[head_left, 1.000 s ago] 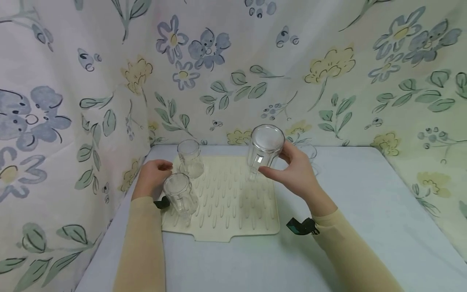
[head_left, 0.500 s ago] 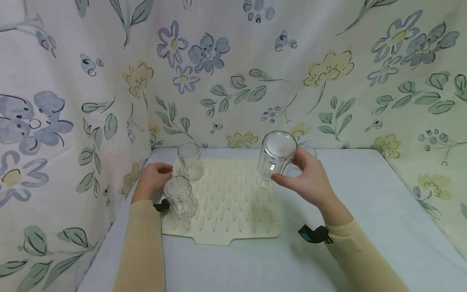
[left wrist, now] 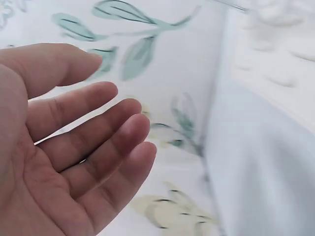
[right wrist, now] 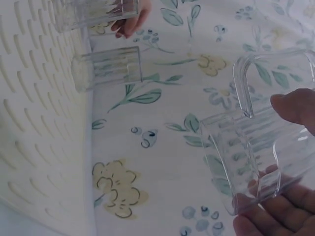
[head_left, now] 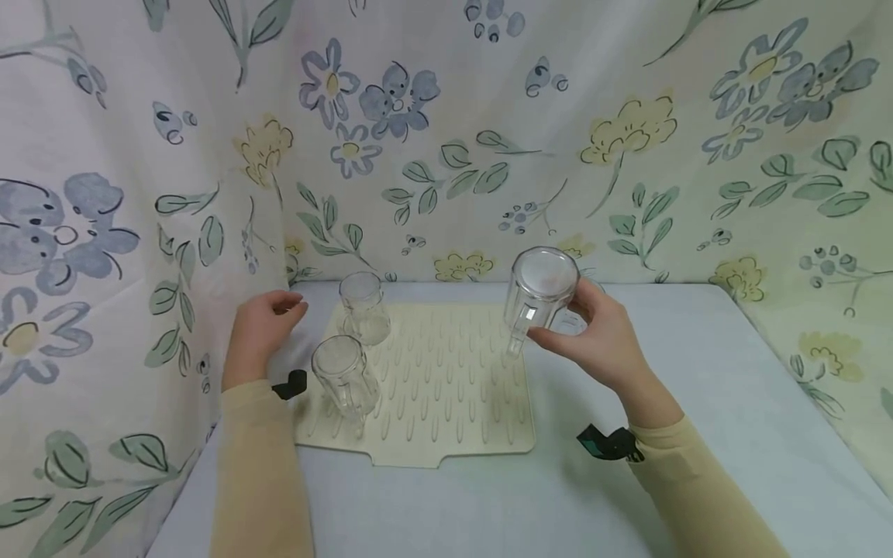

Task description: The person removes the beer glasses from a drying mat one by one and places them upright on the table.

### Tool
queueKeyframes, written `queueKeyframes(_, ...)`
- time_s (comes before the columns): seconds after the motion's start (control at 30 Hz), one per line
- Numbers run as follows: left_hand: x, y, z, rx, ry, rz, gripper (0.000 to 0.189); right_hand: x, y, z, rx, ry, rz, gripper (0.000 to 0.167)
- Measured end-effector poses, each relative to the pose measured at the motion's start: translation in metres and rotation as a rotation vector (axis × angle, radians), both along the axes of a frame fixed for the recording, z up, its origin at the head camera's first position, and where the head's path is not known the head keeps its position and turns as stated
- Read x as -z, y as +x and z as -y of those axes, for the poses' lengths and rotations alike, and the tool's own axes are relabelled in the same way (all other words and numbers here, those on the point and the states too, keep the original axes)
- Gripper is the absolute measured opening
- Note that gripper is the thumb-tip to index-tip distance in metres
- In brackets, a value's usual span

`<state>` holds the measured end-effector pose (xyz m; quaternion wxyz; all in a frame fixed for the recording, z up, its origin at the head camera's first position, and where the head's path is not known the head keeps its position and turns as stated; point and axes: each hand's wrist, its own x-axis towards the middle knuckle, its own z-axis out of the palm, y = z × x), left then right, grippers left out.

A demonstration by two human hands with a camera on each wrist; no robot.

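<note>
My right hand (head_left: 607, 341) grips a clear glass mug (head_left: 543, 283), base up, over the back right corner of the cream ridged drying mat (head_left: 446, 395). In the right wrist view the thumb lies by the mug's handle (right wrist: 241, 83) and the fingers curl under its body. Two more glass mugs stand upside down on the mat's left side, a rear mug (head_left: 364, 310) and a front mug (head_left: 346, 376). Left of them, my left hand (head_left: 261, 329) holds nothing. Its fingers (left wrist: 113, 147) are loosely bent in the left wrist view.
Behind my right hand, a clear glass shape (head_left: 568, 323) is mostly hidden. A white-covered table (head_left: 698, 364) carries the mat. Flower-printed cloth (head_left: 446, 155) hangs along the back and the left side, close to my left hand.
My right hand has carried its mug to the right, from over the mat toward its right edge. My left hand has drawn back leftward from beside the two standing mugs.
</note>
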<state>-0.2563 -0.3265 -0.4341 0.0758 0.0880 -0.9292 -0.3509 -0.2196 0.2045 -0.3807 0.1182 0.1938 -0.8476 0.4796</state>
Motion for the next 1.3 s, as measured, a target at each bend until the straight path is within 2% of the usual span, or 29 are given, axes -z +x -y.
queueKeyframes(0.13, -0.033, 0.015, -0.010, -0.037, -0.033, -0.101, 0.055, 0.000, -0.001, -0.002, 0.005, 0.002, 0.003, 0.071)
queueKeyframes(0.3, -0.069, 0.036, -0.035, -0.032, -0.080, -0.264, 0.054, 0.000, -0.001, -0.003, 0.009, 0.006, 0.012, 0.071)
queueKeyframes(0.4, -0.084, 0.046, -0.051, -0.005, -0.079, -0.350, 0.052, -0.001, -0.001, -0.002, 0.008, 0.010, 0.006, 0.070)
queueKeyframes(0.5, -0.095, 0.054, -0.066, 0.041, -0.069, -0.442, 0.048, -0.001, -0.001, 0.000, 0.003, 0.007, 0.003, 0.069)
queueKeyframes(0.67, -0.106, 0.064, -0.088, 0.140, -0.056, -0.635, 0.042, 0.001, 0.001, 0.003, -0.002, 0.010, 0.009, 0.067)
queueKeyframes(0.83, -0.112, 0.067, -0.115, 0.293, -0.024, -0.784, 0.040, 0.003, 0.004, 0.007, 0.001, 0.021, 0.033, 0.066)
queueKeyframes(0.97, -0.111, 0.068, -0.140, 0.396, -0.018, -0.802, 0.042, 0.005, 0.005, 0.012, -0.005, 0.042, 0.047, 0.069)
queueKeyframes(1.3, -0.105, 0.070, -0.191, 0.583, -0.027, -0.736, 0.054, 0.008, 0.008, 0.018, -0.034, 0.041, 0.027, 0.075)
